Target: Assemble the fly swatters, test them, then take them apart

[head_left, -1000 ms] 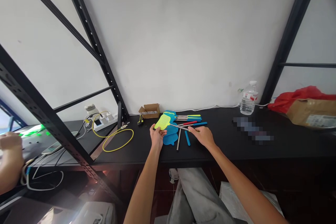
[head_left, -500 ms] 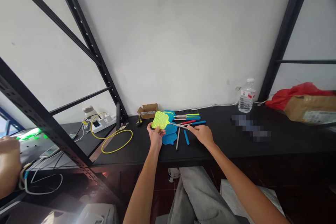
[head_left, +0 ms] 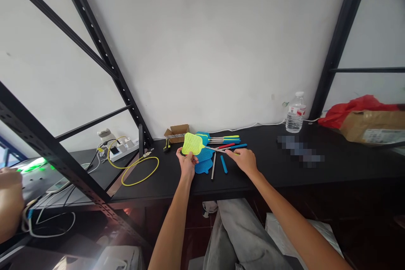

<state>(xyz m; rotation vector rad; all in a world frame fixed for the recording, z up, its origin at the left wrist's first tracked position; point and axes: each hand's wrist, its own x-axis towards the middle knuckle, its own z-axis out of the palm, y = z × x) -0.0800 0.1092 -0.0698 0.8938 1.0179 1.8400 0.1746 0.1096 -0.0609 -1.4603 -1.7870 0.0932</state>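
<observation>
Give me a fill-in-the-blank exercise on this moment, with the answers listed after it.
1. The left hand and right hand hold one swatter, its head coloured ____.
2. The loose handle nearest the table's front edge is coloured ____.
3. The cap on the bottle is coloured ____.
4. In the picture, the looped cable lies to the ____ of the bottle.

Missing words: yellow; blue; white; left.

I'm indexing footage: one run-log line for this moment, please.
left hand: holds yellow-green swatter, head end | right hand: grips its far end | black table: blue swatter heads, blue handle
</observation>
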